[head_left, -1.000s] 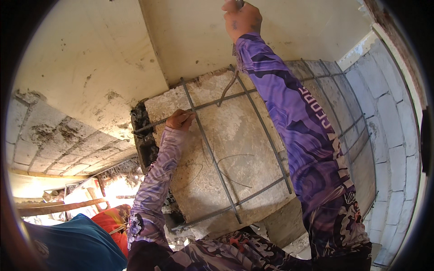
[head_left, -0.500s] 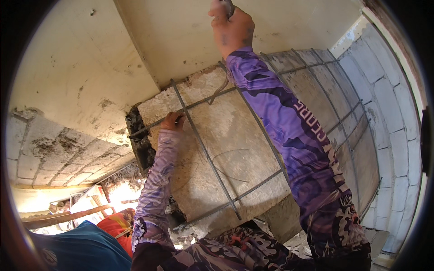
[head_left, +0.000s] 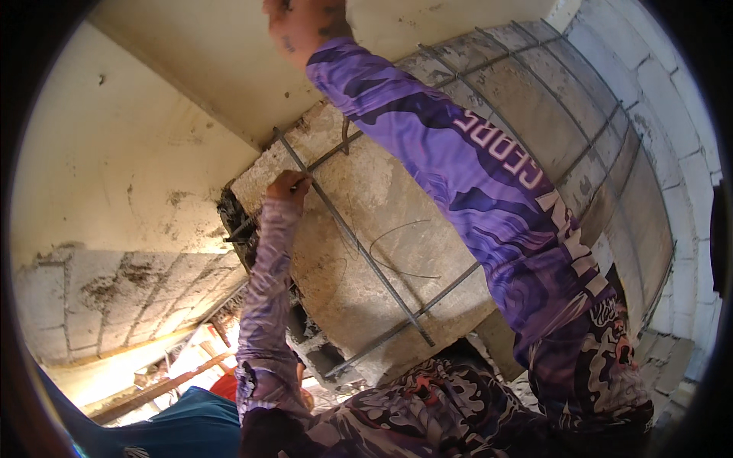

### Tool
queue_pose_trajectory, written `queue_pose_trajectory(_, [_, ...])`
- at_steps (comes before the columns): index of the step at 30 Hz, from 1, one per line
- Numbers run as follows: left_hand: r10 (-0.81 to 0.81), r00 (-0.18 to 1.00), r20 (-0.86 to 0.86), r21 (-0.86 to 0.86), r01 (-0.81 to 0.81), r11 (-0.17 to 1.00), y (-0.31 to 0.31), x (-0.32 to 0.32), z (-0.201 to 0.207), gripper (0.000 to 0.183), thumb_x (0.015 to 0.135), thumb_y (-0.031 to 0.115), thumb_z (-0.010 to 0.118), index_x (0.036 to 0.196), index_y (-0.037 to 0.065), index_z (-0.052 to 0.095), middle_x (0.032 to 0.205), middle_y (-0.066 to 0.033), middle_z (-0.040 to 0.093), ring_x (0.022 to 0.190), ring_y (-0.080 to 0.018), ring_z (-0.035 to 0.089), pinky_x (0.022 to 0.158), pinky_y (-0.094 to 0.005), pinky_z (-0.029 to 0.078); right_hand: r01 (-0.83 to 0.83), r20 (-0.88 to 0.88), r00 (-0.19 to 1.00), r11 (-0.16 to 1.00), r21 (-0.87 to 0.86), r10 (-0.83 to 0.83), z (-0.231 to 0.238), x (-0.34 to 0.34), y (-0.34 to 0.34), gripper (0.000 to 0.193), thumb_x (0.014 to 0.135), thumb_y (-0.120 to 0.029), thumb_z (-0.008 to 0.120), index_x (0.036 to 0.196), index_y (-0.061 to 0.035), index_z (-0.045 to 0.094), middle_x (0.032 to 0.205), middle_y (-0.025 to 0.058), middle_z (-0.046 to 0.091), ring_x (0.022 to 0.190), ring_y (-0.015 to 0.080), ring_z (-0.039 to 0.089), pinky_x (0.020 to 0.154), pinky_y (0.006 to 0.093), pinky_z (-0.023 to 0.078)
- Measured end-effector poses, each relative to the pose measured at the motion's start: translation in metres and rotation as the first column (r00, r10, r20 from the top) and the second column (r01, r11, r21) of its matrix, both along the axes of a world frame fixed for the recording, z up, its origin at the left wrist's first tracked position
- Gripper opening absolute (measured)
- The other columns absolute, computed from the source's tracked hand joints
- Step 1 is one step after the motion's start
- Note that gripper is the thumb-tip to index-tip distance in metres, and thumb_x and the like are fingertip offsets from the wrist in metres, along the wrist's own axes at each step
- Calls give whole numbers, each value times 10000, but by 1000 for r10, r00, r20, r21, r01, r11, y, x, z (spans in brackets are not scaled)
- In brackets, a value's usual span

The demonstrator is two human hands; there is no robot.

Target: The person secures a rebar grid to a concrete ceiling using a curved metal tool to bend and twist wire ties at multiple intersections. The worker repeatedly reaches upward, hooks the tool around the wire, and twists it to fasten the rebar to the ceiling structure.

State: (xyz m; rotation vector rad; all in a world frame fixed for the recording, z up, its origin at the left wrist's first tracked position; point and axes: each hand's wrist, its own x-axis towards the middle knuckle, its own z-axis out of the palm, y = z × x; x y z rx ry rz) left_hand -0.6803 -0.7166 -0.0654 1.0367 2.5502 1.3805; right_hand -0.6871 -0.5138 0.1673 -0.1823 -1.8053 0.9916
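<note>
A grid of ridged grey steel bars (head_left: pixel 388 284) lies across the face of a rough beige concrete slab (head_left: pixel 328 282); the left hand (head_left: pixel 288 188), fingers bent inward, is at a bar crossing near the slab's upper left corner, though I cannot tell whether it grips the steel; the right hand (head_left: pixel 305 23) is above the slab, cut by the view's edge, its hold impossible to tell; a short bent brown rod (head_left: pixel 345 136) is near the slab's top
</note>
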Motion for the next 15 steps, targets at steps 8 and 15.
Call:
queue_pose_trajectory(8, [76, 984, -159, 103, -60, 993, 5, 1, -22, 122, 789, 66, 670, 904, 26, 680, 818, -99, 648, 673, -151, 617, 593, -262, 494, 540, 48, 809, 774, 332, -585, 3, -6, -12, 342, 886, -303, 536, 722, -6, 584, 675, 239, 602, 664, 405, 607, 597, 462, 485])
queue_pose_trajectory(15, [131, 980, -151, 171, -105, 980, 3, -1, -32, 111, 793, 59, 653, 901, 46, 673, 871, -84, 646, 768, -159, 630, 661, -265, 505, 21, -72, 997, 998, 58, -17, -1, -12, -13, 283, 860, -262, 561, 731, -11, 584, 698, 234, 607, 685, 404, 606, 613, 461, 483])
